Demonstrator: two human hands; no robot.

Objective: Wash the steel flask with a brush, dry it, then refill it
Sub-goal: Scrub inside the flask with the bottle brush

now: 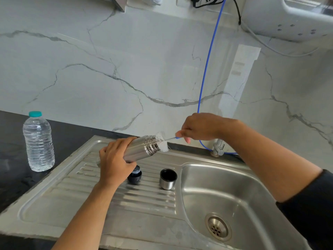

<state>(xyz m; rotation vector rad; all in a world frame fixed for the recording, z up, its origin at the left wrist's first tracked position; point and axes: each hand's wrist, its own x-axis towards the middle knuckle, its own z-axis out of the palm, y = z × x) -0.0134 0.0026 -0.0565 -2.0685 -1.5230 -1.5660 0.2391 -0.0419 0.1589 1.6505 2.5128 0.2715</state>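
Observation:
My left hand (pixel 115 160) grips the steel flask (pixel 142 147), held tilted above the drainboard with its open threaded mouth pointing right. My right hand (pixel 200 129) pinches the thin wire handle of a bottle brush (pixel 163 141), whose white bristles sit at the flask's mouth, partly inside. The flask's dark stopper (pixel 135 175) lies on the drainboard just below my left hand. Its steel cup lid (pixel 168 179) stands mouth-up beside the stopper. A clear plastic water bottle (pixel 38 142) with a teal cap stands on the black counter at the left.
The steel sink basin (pixel 234 186) with its drain (pixel 218 227) lies at the lower right, the ribbed drainboard (pixel 90 195) to its left. A small tap (pixel 218 149) and a blue hose (pixel 209 60) sit behind the basin against the marble wall. A white appliance (pixel 288 17) hangs top right.

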